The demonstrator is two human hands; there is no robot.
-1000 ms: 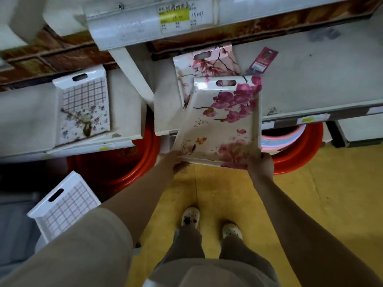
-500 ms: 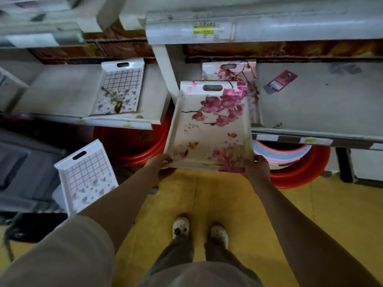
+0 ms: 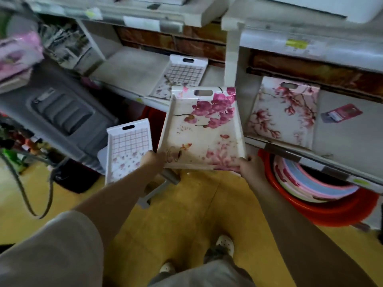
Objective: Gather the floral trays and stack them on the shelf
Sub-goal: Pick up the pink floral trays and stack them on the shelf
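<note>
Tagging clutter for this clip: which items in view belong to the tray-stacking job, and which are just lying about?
Job items:
- orchid tray, held by left hand and right hand
- blossom tray on shelf
- two grid trays

Lying about:
- red basins
- red packet
- grey case

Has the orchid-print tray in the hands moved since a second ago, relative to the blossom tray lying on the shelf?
Yes. The orchid tray overlapped the blossom tray before; now it sits clear to its left, off the shelf edge, held in both hands.
</note>
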